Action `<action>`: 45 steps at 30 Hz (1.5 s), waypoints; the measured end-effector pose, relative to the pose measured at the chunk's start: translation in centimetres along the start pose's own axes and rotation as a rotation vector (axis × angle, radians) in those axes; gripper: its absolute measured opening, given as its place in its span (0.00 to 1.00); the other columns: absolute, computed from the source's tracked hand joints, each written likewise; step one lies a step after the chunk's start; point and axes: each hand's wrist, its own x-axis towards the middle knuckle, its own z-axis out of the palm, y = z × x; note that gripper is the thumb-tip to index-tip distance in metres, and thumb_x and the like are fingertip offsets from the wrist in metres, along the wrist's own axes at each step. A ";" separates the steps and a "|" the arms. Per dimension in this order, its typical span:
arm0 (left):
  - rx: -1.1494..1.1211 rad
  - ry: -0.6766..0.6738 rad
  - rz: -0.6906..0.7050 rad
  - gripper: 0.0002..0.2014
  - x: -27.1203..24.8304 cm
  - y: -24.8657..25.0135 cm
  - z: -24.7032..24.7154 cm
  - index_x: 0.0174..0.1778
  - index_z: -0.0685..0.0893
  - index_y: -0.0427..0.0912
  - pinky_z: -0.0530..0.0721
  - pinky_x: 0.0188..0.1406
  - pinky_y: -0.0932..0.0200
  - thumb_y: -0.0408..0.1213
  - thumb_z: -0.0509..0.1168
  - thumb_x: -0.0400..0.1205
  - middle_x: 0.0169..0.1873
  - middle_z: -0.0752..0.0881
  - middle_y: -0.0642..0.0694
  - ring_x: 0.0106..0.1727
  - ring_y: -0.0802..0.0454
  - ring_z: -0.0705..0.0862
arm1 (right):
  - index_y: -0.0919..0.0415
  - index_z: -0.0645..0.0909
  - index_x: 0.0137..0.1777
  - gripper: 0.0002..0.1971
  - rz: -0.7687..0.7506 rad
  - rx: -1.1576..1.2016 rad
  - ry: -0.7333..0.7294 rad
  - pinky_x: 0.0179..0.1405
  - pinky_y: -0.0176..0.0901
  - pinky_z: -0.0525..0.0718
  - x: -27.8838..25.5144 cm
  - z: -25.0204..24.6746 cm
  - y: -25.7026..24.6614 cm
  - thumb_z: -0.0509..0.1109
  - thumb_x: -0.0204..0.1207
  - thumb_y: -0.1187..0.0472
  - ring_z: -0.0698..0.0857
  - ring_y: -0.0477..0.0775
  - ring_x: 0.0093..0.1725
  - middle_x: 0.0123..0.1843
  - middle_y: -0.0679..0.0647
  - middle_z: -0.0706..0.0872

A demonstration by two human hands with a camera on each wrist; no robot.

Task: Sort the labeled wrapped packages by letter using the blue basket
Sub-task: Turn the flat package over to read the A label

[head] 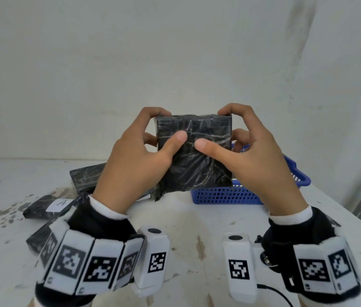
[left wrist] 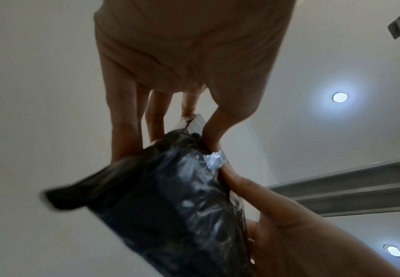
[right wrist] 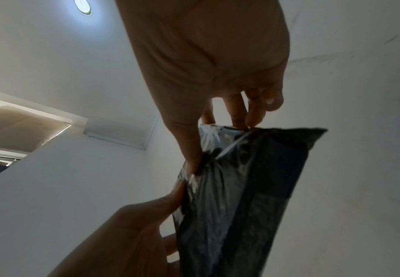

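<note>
Both hands are up off the table (head: 197, 220), left hand (head: 135, 160) and right hand (head: 257, 165) each gripping a side of one black package (head: 199, 160), thumbs on its near face. Basket (head: 230, 194) sits far right, package A (head: 49, 206) lies left.

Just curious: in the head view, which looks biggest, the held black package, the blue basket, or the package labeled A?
1. Held black package, though it is nearer the camera.
2. Blue basket, partly hidden.
3. Package labeled A.
</note>
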 end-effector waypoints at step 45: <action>-0.104 -0.094 -0.155 0.16 0.1 0.5 0.3 0.55 0.76 0.53 0.83 0.64 0.44 0.61 0.56 0.83 0.52 0.89 0.41 0.51 0.46 0.90 | 0.45 0.87 0.55 0.13 0.011 0.212 -0.121 0.43 0.34 0.85 -0.3 0.1 -0.5 0.81 0.72 0.56 0.91 0.45 0.44 0.58 0.46 0.89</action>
